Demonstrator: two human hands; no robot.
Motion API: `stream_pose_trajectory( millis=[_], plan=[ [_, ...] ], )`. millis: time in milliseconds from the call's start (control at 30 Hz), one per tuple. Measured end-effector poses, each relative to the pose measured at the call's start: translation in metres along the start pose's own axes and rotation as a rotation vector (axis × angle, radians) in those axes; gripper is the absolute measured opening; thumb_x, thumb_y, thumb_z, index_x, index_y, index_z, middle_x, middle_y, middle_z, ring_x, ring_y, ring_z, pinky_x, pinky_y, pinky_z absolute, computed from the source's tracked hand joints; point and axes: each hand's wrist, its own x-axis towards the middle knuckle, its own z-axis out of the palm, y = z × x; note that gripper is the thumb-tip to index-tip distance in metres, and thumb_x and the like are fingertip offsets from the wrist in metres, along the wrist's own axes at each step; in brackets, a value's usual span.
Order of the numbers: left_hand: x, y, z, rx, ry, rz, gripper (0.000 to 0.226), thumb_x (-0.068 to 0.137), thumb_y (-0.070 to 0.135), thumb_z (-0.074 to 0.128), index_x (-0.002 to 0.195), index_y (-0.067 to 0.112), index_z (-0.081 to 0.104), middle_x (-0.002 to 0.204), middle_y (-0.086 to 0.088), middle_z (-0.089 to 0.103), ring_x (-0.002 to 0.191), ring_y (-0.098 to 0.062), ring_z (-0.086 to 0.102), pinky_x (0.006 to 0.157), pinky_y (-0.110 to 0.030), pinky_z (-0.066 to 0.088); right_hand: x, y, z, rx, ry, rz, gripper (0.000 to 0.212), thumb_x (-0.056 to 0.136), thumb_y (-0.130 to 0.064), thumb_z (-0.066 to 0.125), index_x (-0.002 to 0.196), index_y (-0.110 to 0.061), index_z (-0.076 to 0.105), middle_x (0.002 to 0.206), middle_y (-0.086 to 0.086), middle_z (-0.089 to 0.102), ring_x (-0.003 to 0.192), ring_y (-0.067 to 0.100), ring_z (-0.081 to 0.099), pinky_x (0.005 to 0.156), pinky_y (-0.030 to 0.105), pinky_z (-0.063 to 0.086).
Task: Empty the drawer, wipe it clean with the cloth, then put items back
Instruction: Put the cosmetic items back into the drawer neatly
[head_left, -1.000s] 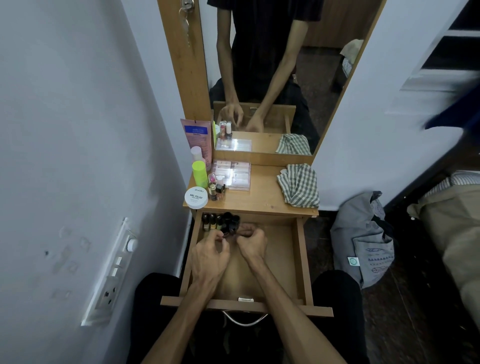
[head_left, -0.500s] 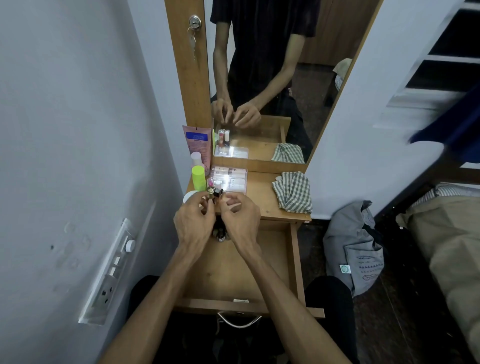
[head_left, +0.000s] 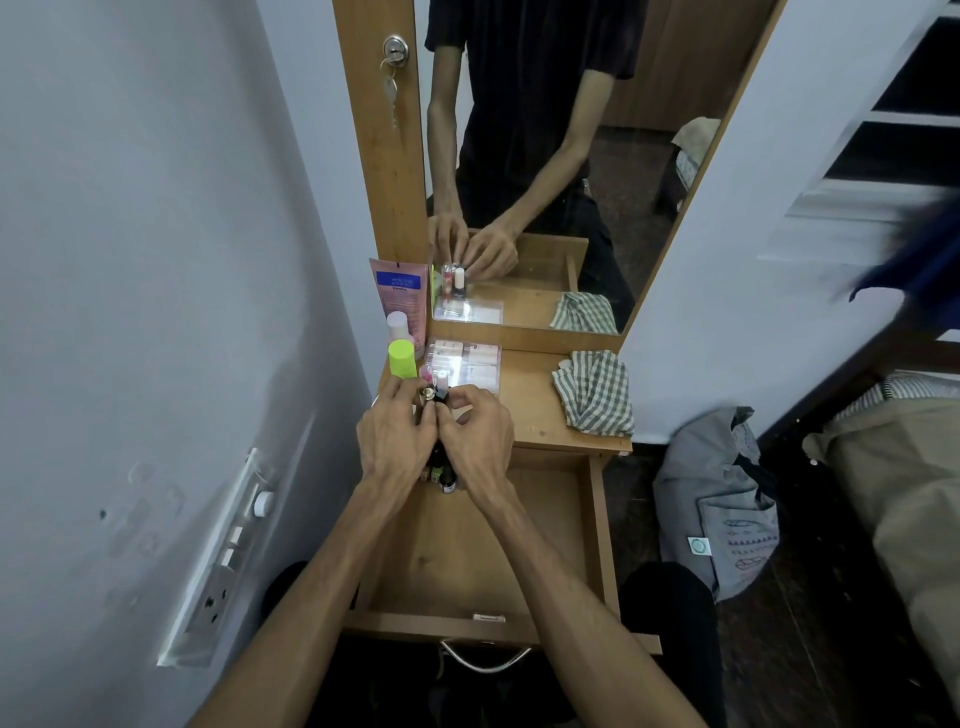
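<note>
the open wooden drawer (head_left: 519, 545) sits nearest me, a few small dark bottles (head_left: 445, 475) at its back. above it, my left hand (head_left: 397, 441) and right hand (head_left: 475, 441) pinch little nail polish bottles (head_left: 434, 397) over the narrow wooden table (head_left: 524, 410). further right lies the green checked cloth (head_left: 595, 392), and beyond it the tall mirror (head_left: 571, 156).

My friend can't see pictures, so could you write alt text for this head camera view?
Two hands, left hand and right hand, set small bottles on a wooden dressing table above its open drawer. A checked cloth lies beside them.
</note>
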Motion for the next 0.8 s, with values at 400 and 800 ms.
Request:
stream_pose_trajectory(
  millis=[400, 800],
  plan=[
    [-0.008, 0.009, 0.004, -0.02, 0.043, -0.038, 0.026, 0.085, 0.028, 0.071, 0.109, 0.018, 0.067, 0.102, -0.005, 0.073, 0.092, -0.03, 0.067, 0.077, -0.04, 0.052, -0.026, 0.028, -0.026, 0.134, 0.056, 0.015, 0.014, 0.082, -0.034, 0.075, 0.093, -0.026, 0.074, 0.083, -0.014, 0.073, 0.069, 0.001, 0.069, 0.065, 0.032, 0.061],
    [-0.069, 0.008, 0.031, -0.179, -0.021, 0.136, 0.022, 0.079, 0.024, 0.077, 0.101, 0.021, 0.071, 0.097, 0.013, 0.067, 0.066, -0.005, 0.057, 0.065, -0.027, 0.053, -0.044, 0.088, -0.047, 0.068, 0.048, 0.131, 0.015, 0.083, -0.035, 0.077, 0.096, -0.027, 0.076, 0.083, -0.015, 0.074, 0.08, -0.002, 0.068, 0.078, 0.03, 0.06]
  ],
)
